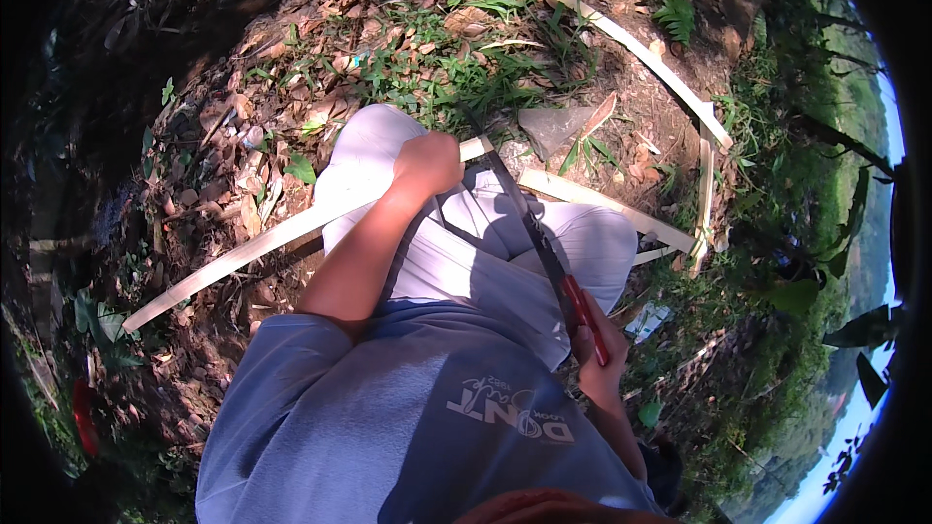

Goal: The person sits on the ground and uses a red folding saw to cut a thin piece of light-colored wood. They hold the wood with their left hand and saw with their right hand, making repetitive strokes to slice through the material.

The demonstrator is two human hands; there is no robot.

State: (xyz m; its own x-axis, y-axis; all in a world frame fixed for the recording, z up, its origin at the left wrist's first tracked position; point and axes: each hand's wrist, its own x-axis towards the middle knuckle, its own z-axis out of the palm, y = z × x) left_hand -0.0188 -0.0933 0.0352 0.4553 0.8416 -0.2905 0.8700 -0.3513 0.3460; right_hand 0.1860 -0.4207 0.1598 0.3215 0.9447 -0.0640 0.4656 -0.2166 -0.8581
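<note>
My left hand (pixel 427 167) is closed round a long pale wooden strip (pixel 248 254) near its far end. The strip slants across my lap and reaches out to the left, over the leaf litter. My right hand (pixel 599 354) grips the red handle of a long dark blade (pixel 532 229) at my right side. From the handle the blade points away and to the left, crossing right at the strip's end. Whether its edge is toothed or smooth I cannot tell, nor whether it touches the wood.
My crossed legs (pixel 447 257) are under the work. Ahead to the right lie a curved wooden strip (pixel 621 34) and a shorter plank (pixel 592 202). A flat grey stone (pixel 551 128) sits among grass and dry leaves. Bushes (pixel 806 301) border the right, beside a slope.
</note>
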